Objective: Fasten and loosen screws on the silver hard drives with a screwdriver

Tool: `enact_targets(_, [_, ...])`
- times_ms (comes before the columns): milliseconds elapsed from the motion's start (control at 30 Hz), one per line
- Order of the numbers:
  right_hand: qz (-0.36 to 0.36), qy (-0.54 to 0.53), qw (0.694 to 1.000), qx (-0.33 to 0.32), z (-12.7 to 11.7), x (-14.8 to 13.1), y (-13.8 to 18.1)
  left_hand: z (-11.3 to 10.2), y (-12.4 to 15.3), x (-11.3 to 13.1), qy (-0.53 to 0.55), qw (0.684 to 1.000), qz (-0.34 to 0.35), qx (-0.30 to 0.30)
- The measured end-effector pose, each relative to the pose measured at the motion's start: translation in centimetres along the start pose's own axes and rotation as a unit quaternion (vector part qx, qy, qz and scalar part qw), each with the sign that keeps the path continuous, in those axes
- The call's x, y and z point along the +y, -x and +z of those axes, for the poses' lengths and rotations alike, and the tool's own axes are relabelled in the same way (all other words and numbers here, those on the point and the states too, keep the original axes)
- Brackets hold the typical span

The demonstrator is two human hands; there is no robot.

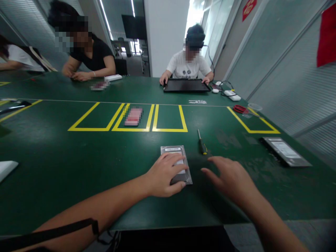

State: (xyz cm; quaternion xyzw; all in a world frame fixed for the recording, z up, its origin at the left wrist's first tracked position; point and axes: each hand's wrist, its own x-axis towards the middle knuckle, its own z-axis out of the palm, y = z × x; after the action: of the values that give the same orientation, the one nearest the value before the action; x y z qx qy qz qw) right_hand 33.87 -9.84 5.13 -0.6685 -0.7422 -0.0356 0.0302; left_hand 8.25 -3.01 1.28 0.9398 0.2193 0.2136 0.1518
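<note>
A hard drive in a clear bag (175, 154) lies flat on the green table (65, 161) in front of me. My left hand (164, 175) rests on its near half, fingers curled over the top and thumb at its near edge. My right hand (231, 178) hovers just right of the drive, fingers spread and holding nothing. A small screwdriver with a black and yellow handle (201, 141) lies on the table a little beyond my right hand.
Three yellow-taped boxes (169, 130) mark the table ahead, the middle one holding a pink blurred item (133, 116). A second bagged drive (285, 150) lies at right, red scissors (239, 109) beyond. Two people sit opposite, one with a black tray (186, 85).
</note>
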Motion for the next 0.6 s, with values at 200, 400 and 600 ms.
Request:
enact_targets(200, [0.013, 0.121, 0.992, -0.019, 1.9, 16.9, -2.8, 0.2, 0.8, 0.2, -0.042, 0.997, 0.005, -0.066])
enact_targets(400, [0.087, 0.217, 0.970, -0.062, 4.5, 25.6, -2.7, 0.3, 0.5, -0.2, -0.048, 0.996, 0.006, -0.073])
enact_targets(600, [0.097, 0.268, 0.954, -0.097, 5.8, 29.2, -1.5, 0.2, 0.5, -0.5, -0.045, 0.996, 0.015, -0.081])
